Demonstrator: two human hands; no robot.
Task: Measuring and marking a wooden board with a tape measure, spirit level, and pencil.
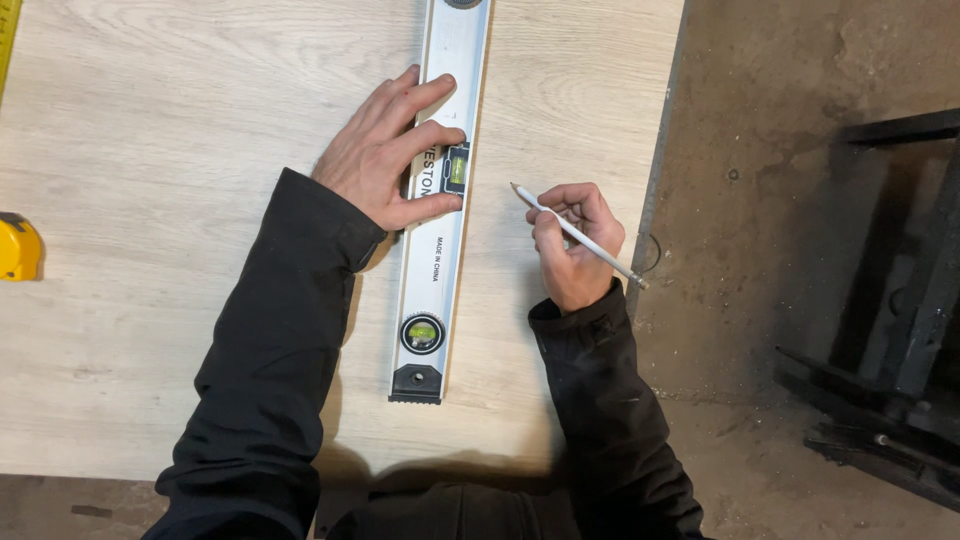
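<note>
I see my left hand (385, 155) pressed flat, fingers spread, on a long silver spirit level (440, 200) that lies lengthwise on a pale wood-grain board (180, 150); it grips nothing, the fingertips simply rest across the level's face beside its green centre vial. My right hand (575, 240) sits just right of the level, closed around a white pencil (580, 235), tip pointing up-left toward the level's edge but apart from it. Both sleeves are black. A yellow tape measure (18, 248) lies at the board's far left edge. A dark metal frame (890, 350) stands on the dirty concrete floor (760, 150) on the right.
</note>
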